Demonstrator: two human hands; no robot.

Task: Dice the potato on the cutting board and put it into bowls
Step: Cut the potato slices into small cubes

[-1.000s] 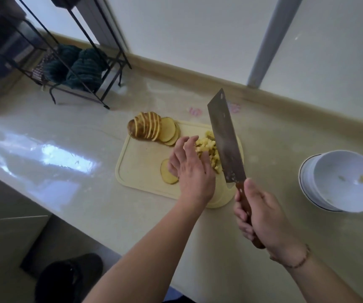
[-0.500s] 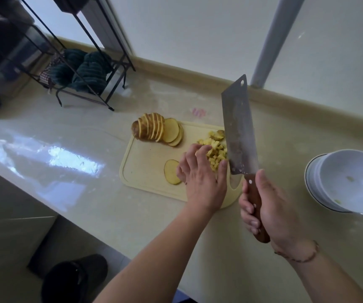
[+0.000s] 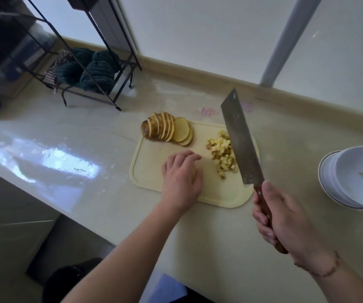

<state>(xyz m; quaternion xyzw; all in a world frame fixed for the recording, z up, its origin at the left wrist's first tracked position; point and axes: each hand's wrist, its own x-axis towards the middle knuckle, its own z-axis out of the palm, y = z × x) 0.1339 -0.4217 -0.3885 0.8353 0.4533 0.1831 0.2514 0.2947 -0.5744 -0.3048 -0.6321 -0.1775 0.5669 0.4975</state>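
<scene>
- So far, only a part of the potato is diced: a small heap of diced potato (image 3: 222,153) lies on the right side of the cutting board (image 3: 152,169), touching the flat of the cleaver (image 3: 240,138).
- Most of the potato is not diced yet. A row of potato slices (image 3: 167,130) leans together at the far left corner of the board, with the skin end at the left.
- Right hand (image 3: 285,221): the fingers are curled round the wooden handle of the cleaver; the blade points away from the person, and I cannot tell if its edge rests on the board.
- Left hand (image 3: 181,178): it lies palm down on the near middle of the board, fingers bent a little. Whether it covers or holds something under the palm, I cannot tell.
- The stacked white bowls (image 3: 359,176) stand on the counter (image 3: 209,241) at the right, well apart from the board. The top one holds only a few small scraps, so I judge that the transfer is hardly begun.
- What is left, as I judge it: to cut the remaining slices into cubes and to carry all the cubes into the bowls.
</scene>
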